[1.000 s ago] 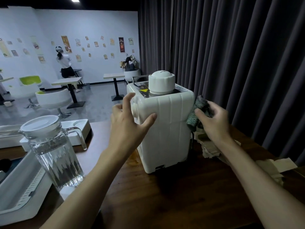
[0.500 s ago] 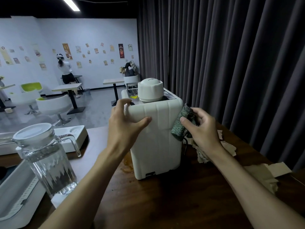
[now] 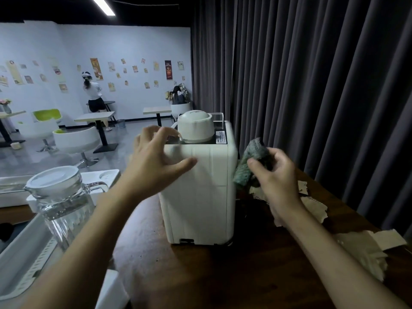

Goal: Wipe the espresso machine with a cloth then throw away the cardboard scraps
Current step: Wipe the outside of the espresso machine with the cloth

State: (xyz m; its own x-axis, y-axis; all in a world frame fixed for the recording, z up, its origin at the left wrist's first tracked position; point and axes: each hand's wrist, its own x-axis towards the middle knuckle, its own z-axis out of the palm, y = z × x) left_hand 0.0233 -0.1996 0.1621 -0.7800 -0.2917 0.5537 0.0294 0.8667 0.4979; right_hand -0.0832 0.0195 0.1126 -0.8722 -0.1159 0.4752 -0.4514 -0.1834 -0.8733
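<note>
Cardboard scraps lie torn on the dark table, right of the white espresso machine. Right hand bunches the green cloth in curled fingers at the machine's right edge. Left hand, fingers spread, sits blurred at its upper left corner. Top label: print too small to read.

At espresso machine right edge, right grip holds green cloth; left grip spread near top.
</note>
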